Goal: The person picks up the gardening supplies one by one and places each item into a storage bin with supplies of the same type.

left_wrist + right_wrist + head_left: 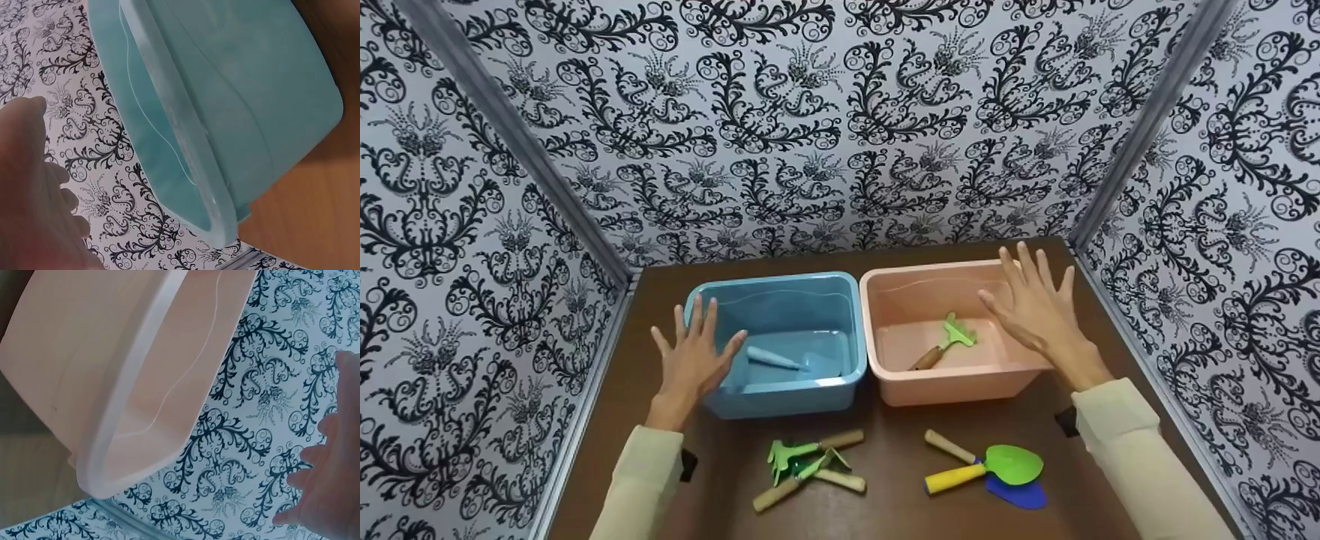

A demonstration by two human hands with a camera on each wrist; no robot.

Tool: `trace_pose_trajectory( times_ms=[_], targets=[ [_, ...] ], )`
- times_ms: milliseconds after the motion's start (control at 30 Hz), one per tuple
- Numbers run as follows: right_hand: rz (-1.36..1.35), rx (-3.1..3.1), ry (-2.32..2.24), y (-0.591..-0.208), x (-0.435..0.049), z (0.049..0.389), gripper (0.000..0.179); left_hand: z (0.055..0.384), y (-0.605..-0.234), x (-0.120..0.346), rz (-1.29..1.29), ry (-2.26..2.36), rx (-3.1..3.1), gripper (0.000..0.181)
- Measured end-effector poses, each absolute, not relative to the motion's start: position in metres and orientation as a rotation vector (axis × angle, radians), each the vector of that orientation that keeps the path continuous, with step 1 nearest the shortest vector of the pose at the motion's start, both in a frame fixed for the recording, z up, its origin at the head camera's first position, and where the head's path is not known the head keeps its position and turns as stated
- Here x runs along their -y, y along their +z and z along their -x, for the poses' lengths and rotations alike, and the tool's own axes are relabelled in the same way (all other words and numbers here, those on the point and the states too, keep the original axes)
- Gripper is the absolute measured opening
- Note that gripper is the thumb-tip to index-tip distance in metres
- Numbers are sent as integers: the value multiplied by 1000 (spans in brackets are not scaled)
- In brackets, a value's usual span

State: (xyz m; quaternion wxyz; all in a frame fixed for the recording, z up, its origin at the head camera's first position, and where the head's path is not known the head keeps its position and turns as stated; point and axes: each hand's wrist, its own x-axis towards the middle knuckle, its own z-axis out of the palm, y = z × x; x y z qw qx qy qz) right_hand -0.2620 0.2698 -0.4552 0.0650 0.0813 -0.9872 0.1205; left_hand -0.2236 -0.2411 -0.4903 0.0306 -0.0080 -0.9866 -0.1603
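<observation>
My left hand (694, 364), fingers spread straight, hovers over the left side of a blue basin (780, 403) and holds nothing. Inside that basin lies a small blue hand tool (772, 358), its far end hard to make out. Over the right side of a peach basin (952, 388) is my right hand (1039, 311), also spread and holding nothing. A green hand rake (958, 332) with a brown handle lies in the peach basin. Each wrist view shows the hand (34, 191) or the hand (332, 467) apart from the basin rim.
In front of the blue basin lies a pile of green garden tools (810, 466) with wooden handles. To its right are a green trowel (1014, 465) with a yellow handle and a blue-bladed tool (1020, 493) beneath it. Patterned walls (840, 150) enclose the brown table (885, 517).
</observation>
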Motion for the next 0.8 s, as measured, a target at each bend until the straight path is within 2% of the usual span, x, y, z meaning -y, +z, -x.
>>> trace_pose_trajectory(
  times_ms=[533,800],
  targets=[
    [-318,2882,436,-470,-252,240,84,204,-497,267,-203,-891,3064,84],
    [-464,2748,600,-474,-250,229,76,191,-505,275,-311,-1094,3031,81]
  ],
)
